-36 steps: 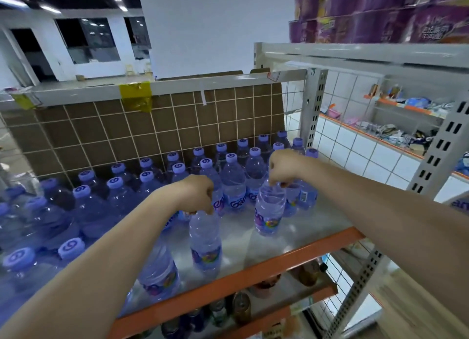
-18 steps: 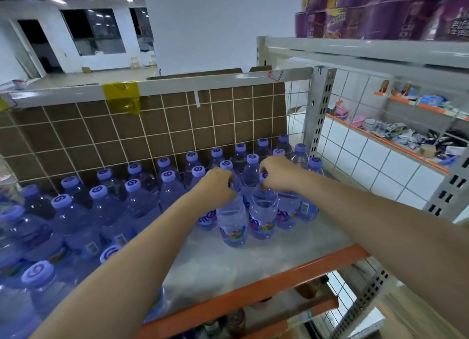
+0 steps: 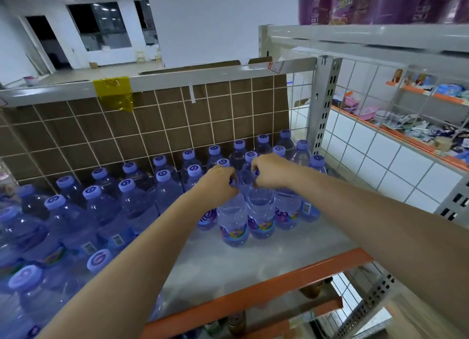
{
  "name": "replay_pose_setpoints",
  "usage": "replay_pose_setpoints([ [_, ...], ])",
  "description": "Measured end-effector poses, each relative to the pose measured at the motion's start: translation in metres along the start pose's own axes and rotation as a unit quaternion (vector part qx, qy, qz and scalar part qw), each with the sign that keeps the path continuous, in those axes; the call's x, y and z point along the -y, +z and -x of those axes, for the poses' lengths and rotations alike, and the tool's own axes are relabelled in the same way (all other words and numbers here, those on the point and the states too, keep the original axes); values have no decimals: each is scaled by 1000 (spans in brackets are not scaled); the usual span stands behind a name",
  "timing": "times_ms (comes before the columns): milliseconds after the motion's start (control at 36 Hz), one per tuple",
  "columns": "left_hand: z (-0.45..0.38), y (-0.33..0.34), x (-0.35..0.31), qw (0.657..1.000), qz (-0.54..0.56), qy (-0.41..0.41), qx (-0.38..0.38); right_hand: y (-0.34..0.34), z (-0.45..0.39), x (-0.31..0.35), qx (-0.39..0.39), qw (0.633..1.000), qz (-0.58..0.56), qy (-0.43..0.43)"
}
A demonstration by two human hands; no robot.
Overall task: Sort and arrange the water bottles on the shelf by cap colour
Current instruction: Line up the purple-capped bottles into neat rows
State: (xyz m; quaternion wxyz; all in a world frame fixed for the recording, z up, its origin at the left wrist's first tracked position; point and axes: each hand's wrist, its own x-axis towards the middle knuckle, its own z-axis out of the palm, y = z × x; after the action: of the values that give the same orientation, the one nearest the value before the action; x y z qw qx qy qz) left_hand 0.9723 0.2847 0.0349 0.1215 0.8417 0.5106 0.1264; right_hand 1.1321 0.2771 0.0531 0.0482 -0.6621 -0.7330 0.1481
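Clear water bottles with lilac caps stand in rows on the grey shelf (image 3: pixel 228 267). My left hand (image 3: pixel 220 182) grips the cap of one bottle (image 3: pixel 233 224) near the middle of the shelf. Right beside it, my right hand (image 3: pixel 270 170) grips the cap of a second bottle (image 3: pixel 261 217). Both bottles stand upright, touching each other, at the front of the right-hand group. Both held caps are hidden under my fingers. Larger lilac-capped bottles (image 3: pixel 101 212) fill the left side.
A brown tiled panel (image 3: pixel 152 125) backs the shelf. The orange front edge (image 3: pixel 266 288) runs below my arms, with a lower shelf of dark bottles under it. A perforated grey post (image 3: pixel 322 105) and wire grid close the right side. Purple packs (image 3: pixel 380 1) sit above.
Both hands have pushed their bottles back from the front of the shelf toward the rear rows. The two bottles now stand side by side against the group.
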Motion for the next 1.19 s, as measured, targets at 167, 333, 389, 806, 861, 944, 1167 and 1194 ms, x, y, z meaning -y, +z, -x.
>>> replay_pose_setpoints([
  [167, 10, -4, 4, 999, 21, -25, 7, -4, 3, -3, 9, 999, 37, -11],
  [333, 32, -30, 21, 997, 28, -67, 6, -13, 6, 12, -147, 984, 84, -63],
  [389, 40, -42, 30, 996, 17, -84, 3, -11, 6, 25, -190, 975, 39, -111],
  [806, 136, -112, 112, 986, -27, -138, 91, 35, 13, 153, 75, 969, -56, -227],
  [861, 149, -118, 126, 983, -19, -141, 119, 39, 19, 171, 85, 967, -70, -230],
  [944, 167, -126, 145, 975, -25, -149, 164, 47, 25, 198, 111, 963, -86, -229],
  [1167, 200, -131, 185, 946, -56, -162, 276, 69, 38, 238, 145, 971, -32, -186],
  [1194, 202, -131, 188, 945, -59, -161, 280, 72, 39, 238, 149, 971, -28, -183],
])
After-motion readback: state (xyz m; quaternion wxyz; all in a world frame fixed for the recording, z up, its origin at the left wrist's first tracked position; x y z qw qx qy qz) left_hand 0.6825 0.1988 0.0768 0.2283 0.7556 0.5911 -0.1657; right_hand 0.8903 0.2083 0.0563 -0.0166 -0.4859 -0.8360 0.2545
